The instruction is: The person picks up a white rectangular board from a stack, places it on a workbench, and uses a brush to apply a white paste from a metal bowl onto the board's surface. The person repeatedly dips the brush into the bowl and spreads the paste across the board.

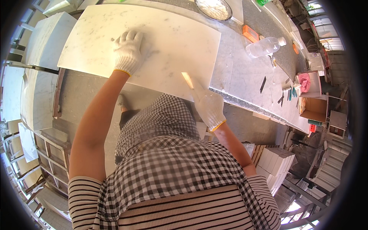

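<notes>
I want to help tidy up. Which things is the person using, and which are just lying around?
Seems in use:
pale slab, under the gloved left hand
thin strip, in the gloved right hand

Seems just lying about:
clear bottle
orange block
black strip

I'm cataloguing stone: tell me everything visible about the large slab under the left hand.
The slab is a flat, whitish, seemingly marble sheet with grey flecks and blotches. It lies on the greyish worktop. The gloved left hand rests on it; the right hand holds a pale strip by its near edge, contact unclear.
</notes>
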A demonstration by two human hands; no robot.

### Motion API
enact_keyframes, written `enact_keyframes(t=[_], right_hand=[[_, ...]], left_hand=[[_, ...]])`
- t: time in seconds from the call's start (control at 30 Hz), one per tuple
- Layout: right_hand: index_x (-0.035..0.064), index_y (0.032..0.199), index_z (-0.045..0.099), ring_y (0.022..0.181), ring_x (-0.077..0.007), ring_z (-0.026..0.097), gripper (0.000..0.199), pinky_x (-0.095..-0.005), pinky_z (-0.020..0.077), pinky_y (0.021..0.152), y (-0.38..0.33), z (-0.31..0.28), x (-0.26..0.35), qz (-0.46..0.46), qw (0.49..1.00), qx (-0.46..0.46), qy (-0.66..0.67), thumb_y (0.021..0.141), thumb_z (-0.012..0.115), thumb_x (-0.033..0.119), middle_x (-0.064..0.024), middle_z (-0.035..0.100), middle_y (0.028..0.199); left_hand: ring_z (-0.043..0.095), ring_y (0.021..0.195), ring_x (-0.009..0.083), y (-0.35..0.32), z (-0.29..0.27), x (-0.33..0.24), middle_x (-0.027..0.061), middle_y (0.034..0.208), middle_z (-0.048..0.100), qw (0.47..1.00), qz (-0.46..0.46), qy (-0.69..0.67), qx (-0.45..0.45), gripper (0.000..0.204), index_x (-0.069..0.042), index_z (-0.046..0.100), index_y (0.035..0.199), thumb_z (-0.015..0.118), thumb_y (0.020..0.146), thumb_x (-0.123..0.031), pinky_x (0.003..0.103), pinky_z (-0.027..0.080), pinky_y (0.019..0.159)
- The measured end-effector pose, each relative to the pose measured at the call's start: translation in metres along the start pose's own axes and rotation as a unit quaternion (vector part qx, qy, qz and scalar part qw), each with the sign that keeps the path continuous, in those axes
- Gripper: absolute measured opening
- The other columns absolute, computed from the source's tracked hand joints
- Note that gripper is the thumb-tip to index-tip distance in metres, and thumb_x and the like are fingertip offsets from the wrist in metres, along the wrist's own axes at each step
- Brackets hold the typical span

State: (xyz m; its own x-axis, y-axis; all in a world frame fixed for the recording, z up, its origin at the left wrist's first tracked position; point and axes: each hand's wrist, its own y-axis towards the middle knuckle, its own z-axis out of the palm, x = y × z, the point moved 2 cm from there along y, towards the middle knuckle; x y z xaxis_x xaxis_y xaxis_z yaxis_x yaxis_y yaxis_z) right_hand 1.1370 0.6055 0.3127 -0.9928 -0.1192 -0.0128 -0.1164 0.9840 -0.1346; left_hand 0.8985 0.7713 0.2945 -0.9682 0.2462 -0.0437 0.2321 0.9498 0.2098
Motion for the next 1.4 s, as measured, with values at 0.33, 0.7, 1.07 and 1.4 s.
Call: enact_keyframes(t=[0.33,0.7,1.07,1.4], right_hand=[[0.0019,0.128,0.060,0.065,-0.0060,0.049,0.037,-0.0243,0.0429,0.059,-0.005,-0.013,0.001,0.123,0.834,-0.119,0.525,0.092,0.062,0.011,-0.0009,0.060,0.075],[0.0029,0.111,0.058,0.090,-0.0118,0.060,0.024,-0.0283,0.0532,0.074,0.021,-0.009,0.032,0.118,0.678,0.065,0.723,0.100,0.055,0.024,-0.0023,0.057,0.099],[0.0016,0.098,0.066,0.079,-0.0238,0.063,0.022,-0.0331,0.0499,0.075,0.023,-0.014,-0.022,0.059,0.901,-0.077,0.423,0.095,0.057,0.021,-0.0116,0.067,0.089],[0.0077,0.105,0.071,0.080,-0.0275,0.067,0.019,-0.0336,0.0530,0.070,0.022,-0.003,-0.029,-0.055,0.922,-0.128,0.360,0.089,0.065,0.017,-0.0114,0.071,0.094]], left_hand=[[0.041,0.134,0.0341,-0.001,-0.001,0.000,0.0098,0.138,0.052,1.000,-0.001,-0.026,0.007,0.051,-0.013,0.054,0.133,0.051,0.095,-0.047,0.052,0.029,0.112],[0.040,0.135,0.0336,0.000,0.000,0.000,0.0102,0.141,0.049,1.000,-0.008,-0.016,0.014,0.060,-0.014,0.053,0.134,0.057,0.090,-0.055,0.051,0.027,0.113],[0.039,0.136,0.0325,0.001,-0.005,-0.001,0.0094,0.141,0.050,0.999,-0.011,-0.018,0.029,0.053,-0.014,0.053,0.134,0.052,0.094,-0.048,0.048,0.029,0.113],[0.037,0.138,0.0326,0.001,-0.009,-0.003,0.0089,0.145,0.047,0.998,-0.018,-0.013,0.053,0.055,-0.014,0.052,0.137,0.052,0.094,-0.048,0.051,0.026,0.115]])
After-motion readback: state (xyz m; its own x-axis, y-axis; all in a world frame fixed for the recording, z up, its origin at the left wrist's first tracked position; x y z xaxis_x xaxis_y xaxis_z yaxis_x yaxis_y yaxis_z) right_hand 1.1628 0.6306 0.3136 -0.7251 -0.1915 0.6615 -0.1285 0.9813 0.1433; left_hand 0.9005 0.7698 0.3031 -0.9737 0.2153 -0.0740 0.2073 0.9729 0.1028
